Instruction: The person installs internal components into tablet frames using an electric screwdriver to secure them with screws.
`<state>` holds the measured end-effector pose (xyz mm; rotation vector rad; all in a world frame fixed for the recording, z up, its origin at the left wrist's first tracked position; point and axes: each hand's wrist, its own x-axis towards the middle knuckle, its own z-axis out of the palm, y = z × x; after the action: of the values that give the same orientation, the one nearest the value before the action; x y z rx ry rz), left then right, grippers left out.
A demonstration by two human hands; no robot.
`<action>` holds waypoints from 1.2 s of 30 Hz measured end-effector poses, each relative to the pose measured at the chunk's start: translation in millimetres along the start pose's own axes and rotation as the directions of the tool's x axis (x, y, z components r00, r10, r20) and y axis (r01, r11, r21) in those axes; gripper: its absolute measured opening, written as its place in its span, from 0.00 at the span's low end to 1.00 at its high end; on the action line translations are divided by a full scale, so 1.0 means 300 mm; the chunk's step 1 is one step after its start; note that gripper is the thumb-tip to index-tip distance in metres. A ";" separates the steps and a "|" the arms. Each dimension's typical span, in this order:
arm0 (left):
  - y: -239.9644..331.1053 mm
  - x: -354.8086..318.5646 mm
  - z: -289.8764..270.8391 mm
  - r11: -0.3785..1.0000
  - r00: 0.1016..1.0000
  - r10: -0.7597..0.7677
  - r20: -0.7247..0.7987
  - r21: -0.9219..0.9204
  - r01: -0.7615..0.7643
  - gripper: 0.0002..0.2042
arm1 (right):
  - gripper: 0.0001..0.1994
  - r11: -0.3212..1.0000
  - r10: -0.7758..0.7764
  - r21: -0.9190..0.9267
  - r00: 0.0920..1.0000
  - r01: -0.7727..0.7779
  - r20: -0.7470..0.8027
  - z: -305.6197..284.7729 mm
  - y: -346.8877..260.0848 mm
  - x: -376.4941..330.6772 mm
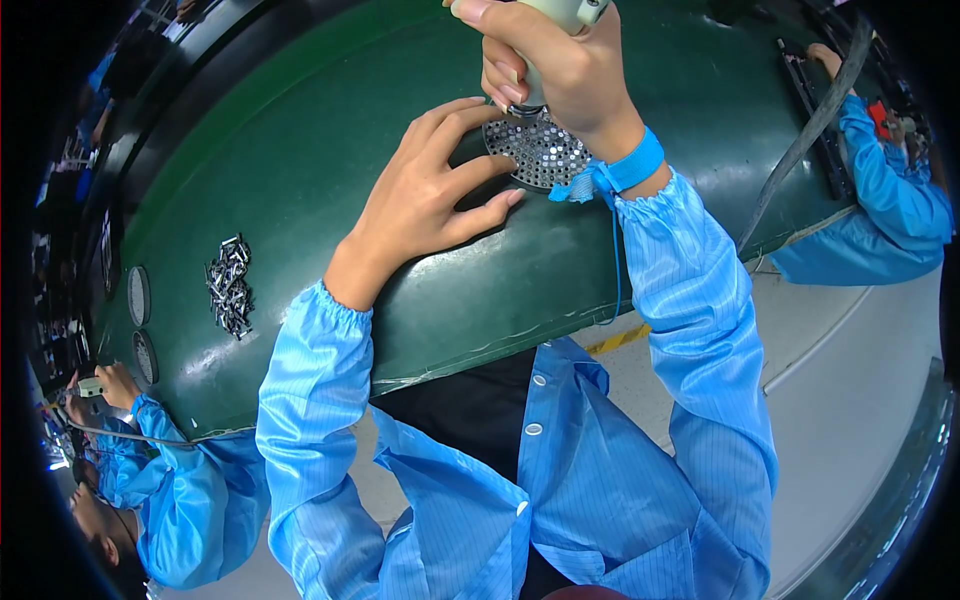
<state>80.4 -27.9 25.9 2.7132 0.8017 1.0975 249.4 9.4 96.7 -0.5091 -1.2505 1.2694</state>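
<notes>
Green bench [330,140] bears the perforated disc [535,179], its face dotted with small shiny pieces. The right hand [575,72], above the disc's far side, is wrapped round a pale green tool [560,12], whose working tip I cannot make out. The left hand [428,182] is spread wide at the disc's left rim, clasping nothing. Uneven pressure from those fingers could tip or skid the disc and scatter its pieces; a slipping tool could catch a fingertip. The wrist strap's loose end [572,190], by the disc's near right rim, might drag across it if the forearm swings, and the thin cord [616,255] could snag on the bench edge, nearer the wearer than the disc. Room for moving lies left of the disc, as far as a heap of metal pins [230,287]; well to its right, a grey cable [815,125] limits sideways reach.
</notes>
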 end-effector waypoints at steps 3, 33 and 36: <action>0.003 0.002 0.002 1.000 1.000 0.002 0.001 0.012 -0.002 0.12 | 0.06 1.000 -0.006 -0.002 1.000 0.006 0.000 -0.001 0.003 0.000; -0.014 0.022 0.020 0.968 0.968 -0.230 -0.102 0.074 0.238 0.27 | 0.10 0.990 -0.004 -0.144 1.000 0.004 0.002 -0.001 0.025 0.027; -0.038 0.007 -0.022 0.958 0.958 -0.272 -0.088 0.069 0.279 0.20 | 0.07 0.997 0.038 -0.063 0.999 -0.039 -0.027 -0.011 0.029 0.020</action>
<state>72.5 -17.6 28.7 2.5293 1.2184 1.1329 247.6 18.5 90.8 -0.5959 -1.2679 1.2548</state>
